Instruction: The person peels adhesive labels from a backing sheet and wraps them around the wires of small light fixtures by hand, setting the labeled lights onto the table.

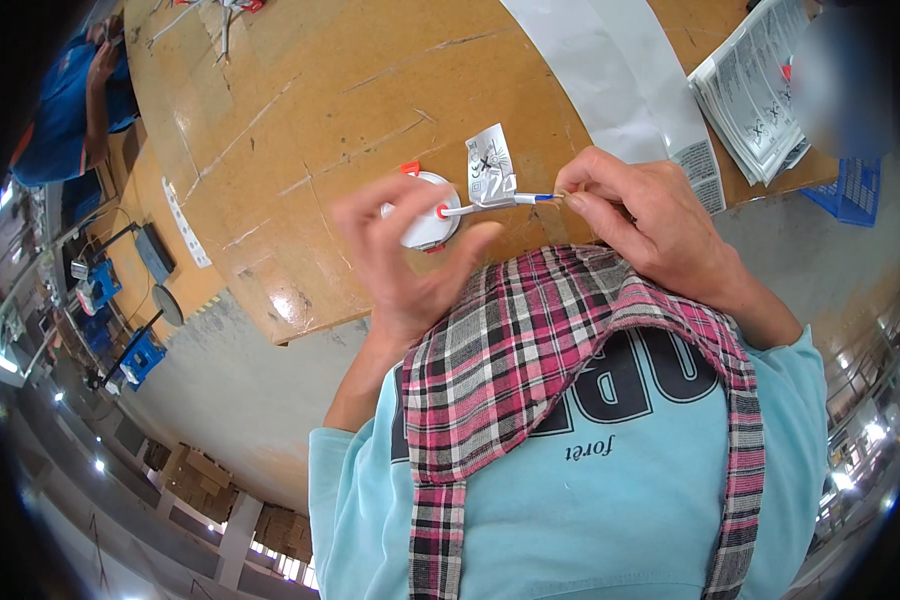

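Centre of frame: a round white fixture point(425, 232) is seen lying on the brown tabletop point(320, 120), near the table's lower edge. Red tabs point(410, 168) are noted at its top and bottom rims. From a red spot on its face, a white cable point(520, 200) is led rightward. A silvery printed label point(487, 160) is attached along the cable and stands out above it.

Right of centre: the thin wires point(545, 198) at the cable's far end, one of them blue, are pinched between thumb and forefinger of the right hand point(660, 220); the other fingers are curled in behind.

Left of centre: the left hand point(395, 265) is blurred. Its thumb and fingers are spread apart, and the fixture is partly covered by the fingers; whether it is touched cannot be told.

Upper right: a long white sheet point(610, 80) is laid on the table, with a stack of printed leaflets point(750, 100) beside it. A blue basket point(852, 192) is seen beyond the table edge.

Upper left: loose cables point(224, 40) are scattered at the top edge; a co-worker in blue point(60, 120) is partly seen.

Lower half: a plaid apron point(510, 340) is worn over a light-blue shirt point(570, 530).
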### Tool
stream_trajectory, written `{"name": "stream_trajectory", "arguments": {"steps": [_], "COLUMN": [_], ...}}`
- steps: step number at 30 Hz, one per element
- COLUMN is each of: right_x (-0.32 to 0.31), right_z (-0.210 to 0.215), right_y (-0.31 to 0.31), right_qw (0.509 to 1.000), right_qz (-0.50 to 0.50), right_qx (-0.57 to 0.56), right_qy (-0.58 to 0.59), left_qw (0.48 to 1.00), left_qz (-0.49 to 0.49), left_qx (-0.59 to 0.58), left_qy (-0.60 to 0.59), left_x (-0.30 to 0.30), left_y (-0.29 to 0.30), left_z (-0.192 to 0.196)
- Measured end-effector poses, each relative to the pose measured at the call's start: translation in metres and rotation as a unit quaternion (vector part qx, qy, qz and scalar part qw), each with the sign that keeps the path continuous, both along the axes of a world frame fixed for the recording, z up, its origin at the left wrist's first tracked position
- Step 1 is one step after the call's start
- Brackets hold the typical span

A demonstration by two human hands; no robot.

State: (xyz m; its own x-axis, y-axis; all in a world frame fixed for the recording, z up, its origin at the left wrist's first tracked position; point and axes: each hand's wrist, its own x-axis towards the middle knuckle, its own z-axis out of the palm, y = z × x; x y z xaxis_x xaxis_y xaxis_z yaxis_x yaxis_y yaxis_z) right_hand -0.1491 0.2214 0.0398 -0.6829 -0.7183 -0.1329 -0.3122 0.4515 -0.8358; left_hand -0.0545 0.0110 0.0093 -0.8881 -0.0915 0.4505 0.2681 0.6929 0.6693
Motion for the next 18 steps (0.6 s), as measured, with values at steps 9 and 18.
{"name": "stream_trajectory", "arguments": {"steps": [9, 18], "right_x": [0.006, 0.018], "right_z": [-0.006, -0.012], "right_y": [-0.006, -0.006], "right_qw": [0.997, 0.975], "right_qz": [0.013, 0.003], "right_qx": [-0.043, -0.025], "right_qy": [0.057, 0.222], "left_qw": [0.989, 0.986], "left_qz": [-0.107, -0.145], "left_qx": [-0.091, -0.082], "left_qy": [0.045, 0.002], "left_x": [-0.001, 0.0], "left_y": [0.011, 0.011], "left_z": [-0.001, 0.004]}}
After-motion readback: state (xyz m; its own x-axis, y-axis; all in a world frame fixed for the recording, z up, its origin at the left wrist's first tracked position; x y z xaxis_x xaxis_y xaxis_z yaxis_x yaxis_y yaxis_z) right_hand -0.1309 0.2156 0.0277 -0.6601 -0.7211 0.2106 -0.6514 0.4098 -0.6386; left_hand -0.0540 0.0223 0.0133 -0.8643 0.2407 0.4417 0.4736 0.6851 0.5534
